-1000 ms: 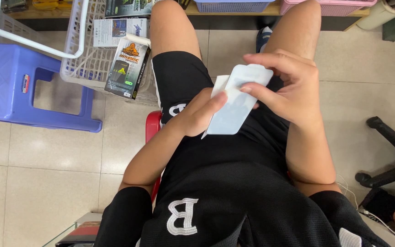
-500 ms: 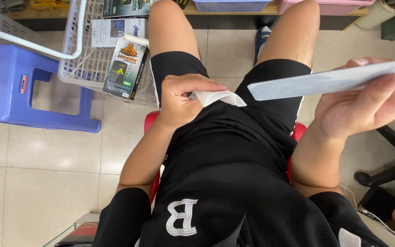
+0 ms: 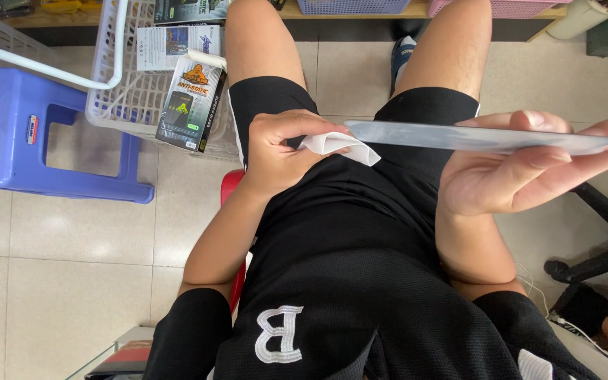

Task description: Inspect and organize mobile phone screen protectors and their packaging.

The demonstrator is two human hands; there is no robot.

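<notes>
Hands first: the right hand (image 3: 522, 176) is curled under a thin, pale, flat panel (image 3: 473, 137), holding it edge-on and nearly level, with the thumb and fingertips pinching its far end. The left hand (image 3: 279, 151) is closed in a loose fist, thumb and fingers pinching a small folded white cloth (image 3: 339, 146) that touches the near end of the panel.

Both hands sit above the lap of the seated person, who wears black shorts (image 3: 360, 190) and a black shirt with a white letter on it. The panel lies across the shorts, from the cloth out past the right thigh.

Under the shorts a red seat (image 3: 230, 190) shows at the left thigh. Beyond the left hand, a dark printed box (image 3: 191, 102) leans against a white wire basket (image 3: 117, 105) on the tiled floor (image 3: 72, 281). Further left of the basket stands a blue plastic stool (image 3: 15, 134). On the far side of the panel from the cloth, near the right hand, the black legs of a chair base (image 3: 599, 246) rest on the floor.
</notes>
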